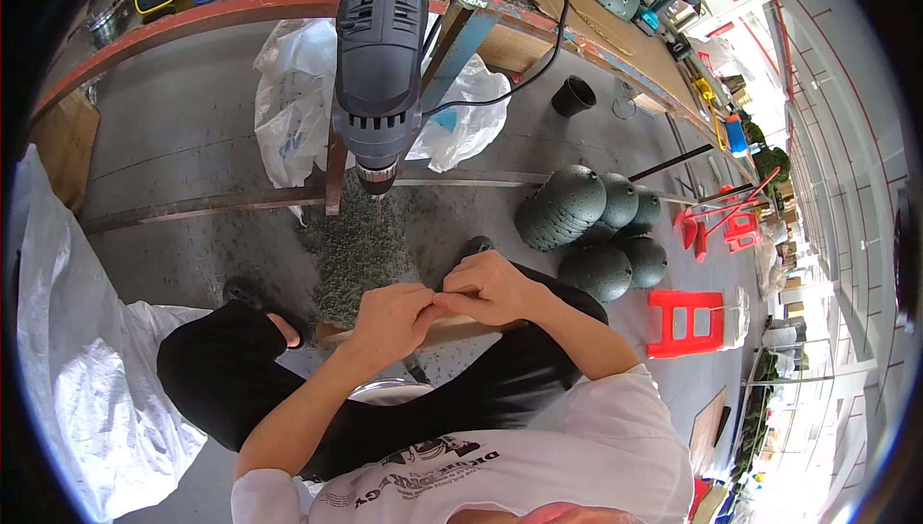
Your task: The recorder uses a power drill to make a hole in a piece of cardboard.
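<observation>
While the drill [380, 62] hangs from the bench [192, 19] above, the left hand [389, 320] and right hand [490, 288] meet, fingers curled over a wooden strip [461, 330] across the lap; whatever they pinch is hidden.

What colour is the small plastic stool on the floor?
The stool is bright red, seen in the head view.

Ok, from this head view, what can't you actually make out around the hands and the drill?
Head view only:
- What the left hand and right hand pinch: hidden by the fingers.
- Drill bit: too small and blurred against the green shavings.
- Wooden strip: middle covered by the hands.
- Metal bowl: mostly hidden by the left forearm.
</observation>
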A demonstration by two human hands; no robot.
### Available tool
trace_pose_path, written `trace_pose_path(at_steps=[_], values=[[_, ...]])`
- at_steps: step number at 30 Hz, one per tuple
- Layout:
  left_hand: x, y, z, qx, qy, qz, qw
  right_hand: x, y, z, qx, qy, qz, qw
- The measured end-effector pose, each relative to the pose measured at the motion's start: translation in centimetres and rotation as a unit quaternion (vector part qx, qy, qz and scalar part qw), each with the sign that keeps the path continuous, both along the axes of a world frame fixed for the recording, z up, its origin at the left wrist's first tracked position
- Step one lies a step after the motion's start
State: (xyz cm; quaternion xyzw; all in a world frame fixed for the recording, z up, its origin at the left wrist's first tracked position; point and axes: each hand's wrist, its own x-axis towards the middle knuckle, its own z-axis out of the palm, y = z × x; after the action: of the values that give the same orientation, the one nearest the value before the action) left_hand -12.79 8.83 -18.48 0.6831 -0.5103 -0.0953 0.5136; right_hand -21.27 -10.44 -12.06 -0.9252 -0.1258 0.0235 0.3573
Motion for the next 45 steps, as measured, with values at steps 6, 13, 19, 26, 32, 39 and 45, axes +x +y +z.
trace_pose_path(at_steps=[6,13,19,26,32,39,45], values=[[0.0,-0.4,-0.1,-0.039,-0.024,0.056,0.997,0.1,0.5,-0.7,0.036,-0.035,-0.033,0.998],[0.0,0.0,0.3,-0.024,-0.092,0.076,0.993,-0.3,0.4,-2.0,0.036,-0.054,-0.054,0.996],[-0.2,0.7,0.7,-0.017,-0.061,0.062,0.996,-0.1,1.1,-1.4,0.055,0.042,-0.101,0.992],[3.6,1.6,0.6,0.190,0.098,-0.044,0.976,0.5,-1.0,-1.7,0.088,0.042,-0.165,0.982],[4.0,1.0,1.2,0.199,0.164,-0.015,0.966,0.6,-2.7,-2.2,0.138,0.115,-0.218,0.959],[3.3,1.0,0.8,0.227,0.135,-0.026,0.964,-0.2,-2.7,-2.9,0.110,0.091,-0.252,0.957],[2.3,0.5,0.8,0.228,-0.012,0.020,0.973,0.4,-2.8,-3.9,0.079,0.091,-0.306,0.945]])
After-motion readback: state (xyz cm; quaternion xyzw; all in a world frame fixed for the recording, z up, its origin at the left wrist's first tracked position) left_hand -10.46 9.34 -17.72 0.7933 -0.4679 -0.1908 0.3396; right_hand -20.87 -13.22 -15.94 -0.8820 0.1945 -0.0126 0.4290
